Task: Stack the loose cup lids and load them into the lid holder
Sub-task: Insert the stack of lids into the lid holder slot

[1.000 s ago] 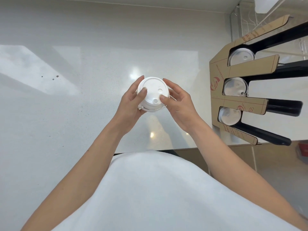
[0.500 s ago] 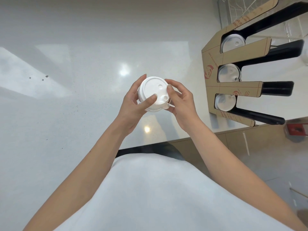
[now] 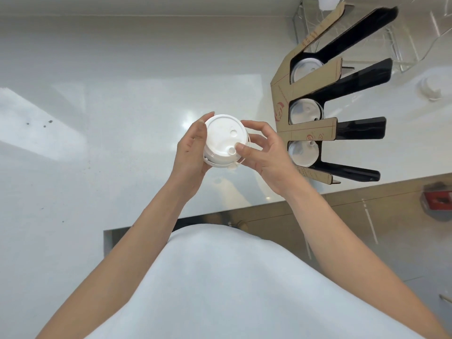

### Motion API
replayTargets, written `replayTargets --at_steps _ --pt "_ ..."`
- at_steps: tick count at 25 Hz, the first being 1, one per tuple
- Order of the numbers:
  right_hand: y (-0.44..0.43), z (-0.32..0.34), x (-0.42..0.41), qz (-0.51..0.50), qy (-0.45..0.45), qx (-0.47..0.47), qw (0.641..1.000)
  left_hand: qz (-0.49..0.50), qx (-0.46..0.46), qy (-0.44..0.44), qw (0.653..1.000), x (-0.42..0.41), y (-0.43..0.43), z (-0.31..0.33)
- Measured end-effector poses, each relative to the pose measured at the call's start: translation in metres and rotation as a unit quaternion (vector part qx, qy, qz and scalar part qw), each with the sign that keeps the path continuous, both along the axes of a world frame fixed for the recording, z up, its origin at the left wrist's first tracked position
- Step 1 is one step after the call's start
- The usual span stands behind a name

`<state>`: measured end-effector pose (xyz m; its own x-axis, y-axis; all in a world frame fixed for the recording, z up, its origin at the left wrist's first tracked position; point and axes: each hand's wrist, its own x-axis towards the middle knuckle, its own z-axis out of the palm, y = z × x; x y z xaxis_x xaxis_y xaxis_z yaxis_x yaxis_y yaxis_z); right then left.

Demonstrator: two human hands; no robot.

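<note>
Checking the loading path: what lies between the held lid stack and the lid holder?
Only the right hand, in the head view.

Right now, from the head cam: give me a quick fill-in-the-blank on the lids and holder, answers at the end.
1. The stack of white lids is held by ____ hands, the left hand and the right hand.
2. The cardboard lid holder has ____ slots with lids showing.
3. The holder stands to the ____ of the hands.

Answers: both; three; right

The lid stack [image 3: 223, 140] sits between both hands above the counter [image 3: 97, 94], lid holder [image 3: 315, 128] to its right.
</note>
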<state>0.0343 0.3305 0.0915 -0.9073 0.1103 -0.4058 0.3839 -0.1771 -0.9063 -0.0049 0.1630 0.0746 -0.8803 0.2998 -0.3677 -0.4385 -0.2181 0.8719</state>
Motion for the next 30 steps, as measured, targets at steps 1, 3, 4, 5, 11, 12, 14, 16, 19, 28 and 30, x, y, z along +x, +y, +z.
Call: replayTargets --at_steps 1,3,4,5,11,12,14,16,19,28,30 --pt "0.009 0.002 0.006 -0.012 0.002 0.001 1.0 -0.015 0.0 -0.003 1.0 0.003 0.01 0.003" --pt "0.027 0.007 0.019 -0.031 0.004 0.009 0.999 -0.046 -0.006 -0.01 0.999 0.011 0.029 0.009" --pt "0.036 0.01 0.028 -0.038 0.006 0.019 0.999 -0.062 -0.012 -0.008 0.998 0.015 0.039 0.012" --pt "0.045 0.013 0.036 -0.043 0.009 0.033 0.998 -0.078 -0.021 0.004 0.997 0.019 0.047 0.013" --pt "0.091 0.038 0.076 -0.054 0.07 0.092 0.992 -0.122 -0.059 0.071 0.988 0.048 0.089 0.028" --pt "0.1 0.041 0.082 -0.056 0.074 0.1 0.991 -0.117 -0.06 0.075 0.988 0.053 0.098 0.031" --pt "0.116 0.045 0.093 -0.063 0.079 0.113 0.988 -0.11 -0.069 0.099 0.987 0.063 0.117 0.035" --pt "0.133 0.046 0.102 -0.074 0.087 0.112 0.987 -0.114 -0.091 0.134 0.98 0.071 0.132 0.037" --pt "0.16 0.047 0.111 -0.082 0.096 0.111 0.986 -0.117 -0.125 0.172 0.97 0.082 0.154 0.04" --pt "0.203 0.032 0.108 -0.067 0.078 0.166 0.981 -0.036 -0.157 0.062 0.985 0.087 0.186 0.028" --pt "0.206 0.03 0.103 -0.06 0.07 0.183 0.979 -0.027 -0.142 0.039 0.989 0.085 0.188 0.026"
